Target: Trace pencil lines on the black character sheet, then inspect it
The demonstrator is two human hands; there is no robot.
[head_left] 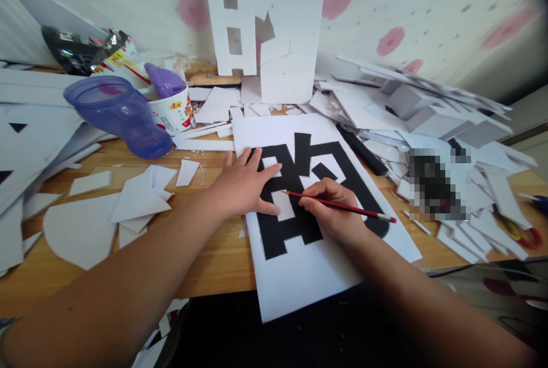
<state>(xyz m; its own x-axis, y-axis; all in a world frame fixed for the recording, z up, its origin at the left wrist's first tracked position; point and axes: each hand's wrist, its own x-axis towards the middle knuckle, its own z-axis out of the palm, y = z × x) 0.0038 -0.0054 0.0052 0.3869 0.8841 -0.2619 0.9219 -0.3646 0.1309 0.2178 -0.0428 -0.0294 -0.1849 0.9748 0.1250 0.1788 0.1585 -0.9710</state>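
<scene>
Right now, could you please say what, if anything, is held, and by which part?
The right hand grips a red pencil near its tip; the left hand, nothing.

There are two hands [240, 185] [340, 214], one pencil [342, 205], one white sheet [308, 279] bearing one black character [307, 225], one blue container [122, 117], one printed cup [174, 112], one upright board [291, 14] and white scraps [139, 197] too many to count.

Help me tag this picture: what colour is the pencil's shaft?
Red; the pencil in the right hand shows best in the head view.
</scene>
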